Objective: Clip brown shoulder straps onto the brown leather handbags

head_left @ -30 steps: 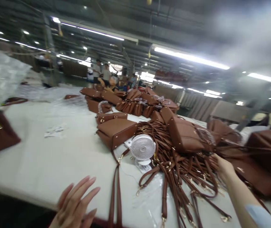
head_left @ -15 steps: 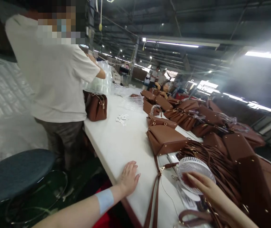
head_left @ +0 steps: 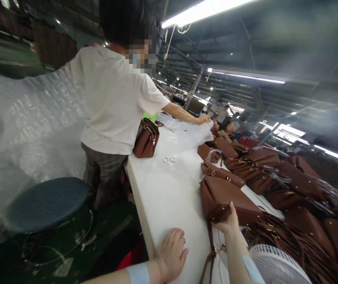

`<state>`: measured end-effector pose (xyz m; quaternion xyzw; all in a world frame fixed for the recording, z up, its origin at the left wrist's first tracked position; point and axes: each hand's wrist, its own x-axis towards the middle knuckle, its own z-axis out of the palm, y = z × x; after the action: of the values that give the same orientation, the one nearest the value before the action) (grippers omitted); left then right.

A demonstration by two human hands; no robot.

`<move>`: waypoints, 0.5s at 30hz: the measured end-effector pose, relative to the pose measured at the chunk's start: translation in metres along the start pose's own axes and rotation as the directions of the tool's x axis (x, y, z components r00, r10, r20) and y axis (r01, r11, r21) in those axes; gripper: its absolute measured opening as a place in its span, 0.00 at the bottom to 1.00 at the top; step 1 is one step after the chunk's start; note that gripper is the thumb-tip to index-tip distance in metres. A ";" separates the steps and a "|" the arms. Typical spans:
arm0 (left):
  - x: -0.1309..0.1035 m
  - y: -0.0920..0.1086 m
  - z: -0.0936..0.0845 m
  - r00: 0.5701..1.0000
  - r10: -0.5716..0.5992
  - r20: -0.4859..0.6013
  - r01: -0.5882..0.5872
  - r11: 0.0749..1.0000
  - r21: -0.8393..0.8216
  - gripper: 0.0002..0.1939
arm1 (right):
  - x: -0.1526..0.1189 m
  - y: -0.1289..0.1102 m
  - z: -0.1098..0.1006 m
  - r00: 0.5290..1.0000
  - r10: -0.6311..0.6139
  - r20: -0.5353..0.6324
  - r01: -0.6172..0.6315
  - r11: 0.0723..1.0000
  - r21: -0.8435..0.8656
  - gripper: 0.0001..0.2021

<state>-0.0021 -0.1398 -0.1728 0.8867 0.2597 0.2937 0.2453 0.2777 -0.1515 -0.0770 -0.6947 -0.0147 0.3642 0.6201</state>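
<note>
My right hand (head_left: 230, 223) grips the near lower corner of a brown handbag (head_left: 231, 197) lying on its side; the thumb is on its base and the other fingers are mostly hidden. A brown strap (head_left: 209, 240) with a metal clasp hangs down from beside that bag. My left hand (head_left: 172, 252) rests on the white tabletop (head_left: 169, 197), holding nothing, its fingers slightly bent and the thumb apart. To the right of my right forearm is a white fan (head_left: 277, 264), partly cut off by the frame.
Brown handbags (head_left: 299, 177) and loose straps (head_left: 293, 244) are piled along the right. Another handbag (head_left: 147, 138) stands near a co-worker (head_left: 109, 98), whose outstretched hand holds clear plastic (head_left: 198, 134). Small white pieces (head_left: 170, 161) lie mid-table. A round stool (head_left: 47, 205) stands at left.
My right hand has moved from in front of the fan to the handbag and taken hold of its corner. The co-worker's arm now stretches across the table. The view has shifted left.
</note>
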 end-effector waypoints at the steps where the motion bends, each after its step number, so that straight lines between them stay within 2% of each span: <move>1: -0.001 0.000 0.001 1.000 -0.001 -0.001 0.001 1.000 -0.009 0.10 | 0.004 -0.001 -0.001 0.998 0.022 -0.054 -0.019 0.998 0.062 0.20; 2: -0.003 0.000 0.001 1.000 -0.001 0.000 0.001 1.000 -0.018 0.10 | 0.007 -0.002 -0.002 0.994 0.039 -0.098 -0.028 0.993 0.112 0.16; 5: -0.008 0.000 -0.003 1.000 -0.013 0.023 0.014 0.998 -0.062 0.09 | 0.009 0.000 -0.008 0.991 -0.002 -0.134 0.018 0.992 0.121 0.10; 7: -0.007 0.000 -0.007 0.998 -0.042 0.045 0.046 0.993 -0.105 0.09 | 0.005 0.006 -0.016 0.986 -0.032 -0.163 0.054 0.990 0.132 0.10; 9: 0.005 -0.001 -0.010 0.995 -0.086 0.042 0.092 0.985 -0.148 0.12 | -0.001 0.018 -0.025 0.978 -0.076 -0.195 0.105 0.984 0.145 0.11; 12: 0.050 -0.001 -0.019 0.990 -0.135 -0.043 0.125 0.975 -0.186 0.17 | -0.009 0.039 -0.037 0.963 -0.173 -0.206 0.207 0.966 0.154 0.14; 15: 0.119 0.002 -0.036 0.976 -0.169 -0.141 0.142 0.973 -0.183 0.27 | -0.009 0.050 -0.040 0.951 -0.262 -0.165 0.286 0.947 0.145 0.15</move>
<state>0.0577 -0.0589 -0.0993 0.8135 0.3206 0.3629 0.3220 0.2709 -0.2016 -0.1174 -0.6560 -0.0358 0.2232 0.7201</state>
